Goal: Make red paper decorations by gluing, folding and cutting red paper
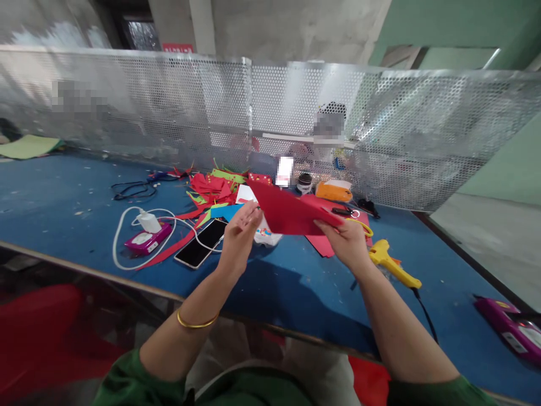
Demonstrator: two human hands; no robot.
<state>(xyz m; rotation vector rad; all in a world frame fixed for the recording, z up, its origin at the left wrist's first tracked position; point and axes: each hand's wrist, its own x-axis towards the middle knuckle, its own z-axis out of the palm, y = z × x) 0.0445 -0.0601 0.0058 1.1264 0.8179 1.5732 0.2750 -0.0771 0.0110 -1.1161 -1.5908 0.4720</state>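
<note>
A sheet of red paper (291, 211) is up off the table in front of me, slightly bent and tilted. My right hand (344, 239) pinches its lower right corner, thumb on the near side. At its left edge my left hand (242, 228) has its fingers curled in and the fingertips against the paper; part of that grip is hidden. More red paper (320, 245) lies flat beneath the right side of the held sheet. Yellow-handled scissors (366, 227) lie just beyond my right hand, partly covered by it.
A yellow glue gun (395, 265) with a black cord lies on the right of the blue table (270, 287). To the left are a phone (202, 243), a purple power strip (147, 239) with a white cable, and red paper scraps (211, 189). A perforated metal screen (190, 107) stands behind.
</note>
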